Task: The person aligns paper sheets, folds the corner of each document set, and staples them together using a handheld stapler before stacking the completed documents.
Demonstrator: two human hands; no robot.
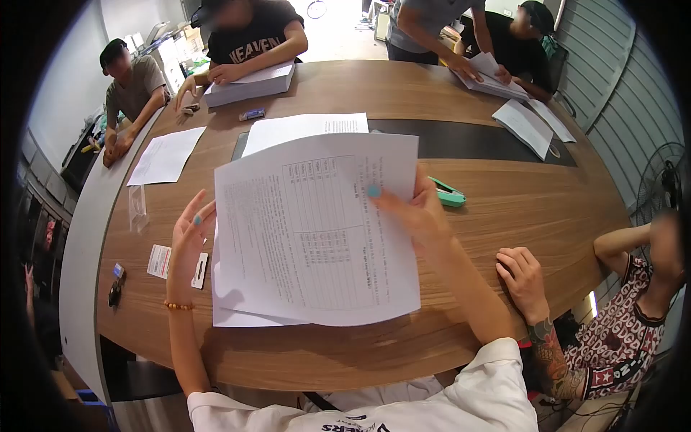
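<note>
Printed sheets of paper (317,230) with tables and text are held up in front of me, rotated sideways, with at least one more sheet under them. My right hand (417,212) grips their right edge, thumb lying on the printed face and fingers behind. My left hand (188,241), wearing a beaded bracelet, is upright at the left edge with fingers stretched out and apart. Whether it presses on the paper is hard to tell. A green stapler (448,193) lies just beyond my right hand. More printed paper (309,124) lies behind the held sheets.
Left on the wooden table (345,363) are a small white box (159,261), a white card (200,271), clear plastic packaging (137,209) and a loose sheet (167,155). A co-worker's hand (521,277) rests at right. Across the table, people handle paper stacks (248,88).
</note>
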